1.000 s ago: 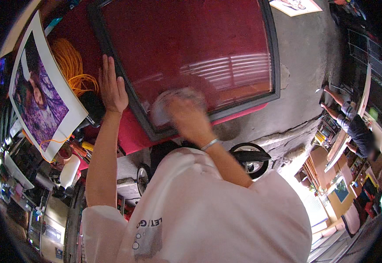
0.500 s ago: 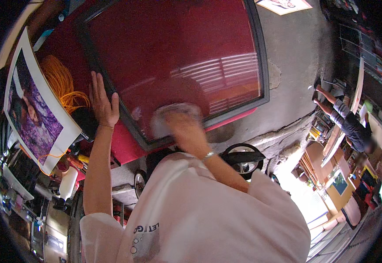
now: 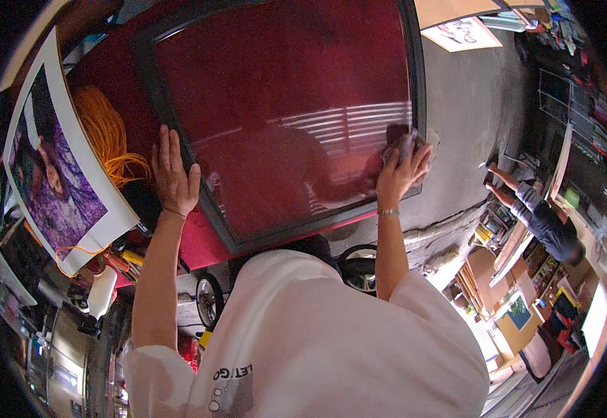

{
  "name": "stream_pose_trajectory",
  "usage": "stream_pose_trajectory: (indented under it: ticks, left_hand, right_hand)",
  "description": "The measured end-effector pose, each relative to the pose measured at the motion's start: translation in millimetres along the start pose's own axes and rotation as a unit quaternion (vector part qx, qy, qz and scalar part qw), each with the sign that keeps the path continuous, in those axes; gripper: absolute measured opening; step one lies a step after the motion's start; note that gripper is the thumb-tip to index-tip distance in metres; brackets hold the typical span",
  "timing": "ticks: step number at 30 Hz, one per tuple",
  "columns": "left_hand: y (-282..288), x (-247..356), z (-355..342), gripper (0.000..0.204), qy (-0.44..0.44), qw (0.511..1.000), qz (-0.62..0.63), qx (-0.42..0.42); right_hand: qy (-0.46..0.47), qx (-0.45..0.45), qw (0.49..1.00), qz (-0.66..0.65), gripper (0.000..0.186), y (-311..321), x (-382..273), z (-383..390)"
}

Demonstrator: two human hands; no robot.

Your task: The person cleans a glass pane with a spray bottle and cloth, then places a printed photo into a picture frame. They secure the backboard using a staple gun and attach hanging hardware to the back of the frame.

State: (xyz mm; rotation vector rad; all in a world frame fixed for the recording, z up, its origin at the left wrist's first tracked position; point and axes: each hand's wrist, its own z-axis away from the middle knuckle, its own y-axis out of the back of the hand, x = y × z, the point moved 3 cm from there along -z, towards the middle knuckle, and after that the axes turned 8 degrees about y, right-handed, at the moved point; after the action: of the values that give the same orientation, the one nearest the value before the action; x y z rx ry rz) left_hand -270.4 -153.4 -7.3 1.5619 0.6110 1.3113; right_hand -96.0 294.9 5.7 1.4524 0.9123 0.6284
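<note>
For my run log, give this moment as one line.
left hand: open at left edge of dark frame | right hand: holding crumpled wad at right of glass pane | nearby left: orange cord, photo print

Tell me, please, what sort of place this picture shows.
Probably a workshop, perhaps for picture framing: a dark, glazed picture frame lies on a red surface, with a large photo print and coiled orange cord to its left.

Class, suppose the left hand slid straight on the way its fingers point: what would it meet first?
The left hand would probably meet the dark frame's left bar first; whether they already touch is unclear.
</note>
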Motion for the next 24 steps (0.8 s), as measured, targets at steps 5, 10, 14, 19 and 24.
stream_pose_trajectory:
  ticks: [5,10,14,19,24]
  left_hand:
    - [1,1,-1,0.074,0.006,1.0,0.017,-0.006]
    - [-2,-4,5,0.075,0.011,1.0,0.016,0.001]
    - [-1,-5,3,0.076,0.013,1.0,0.021,-0.013]
    - [6,-1,4,0.081,0.014,1.0,0.02,-0.005]
    - [7,-1,5,0.083,0.022,0.999,0.017,-0.02]
  right_hand:
    - [0.079,0.035,0.996,0.022,0.055,-29,-43,-101]
    - [0.13,0.084,0.987,-0.029,0.056,-46,-106,-208]
    - [0.138,0.08,0.987,0.025,0.057,-61,-138,-282]
    - [0.238,0.13,0.958,-0.097,0.052,-75,-220,-215]
    - [0.368,0.058,0.901,-0.223,0.063,-68,-378,-116]
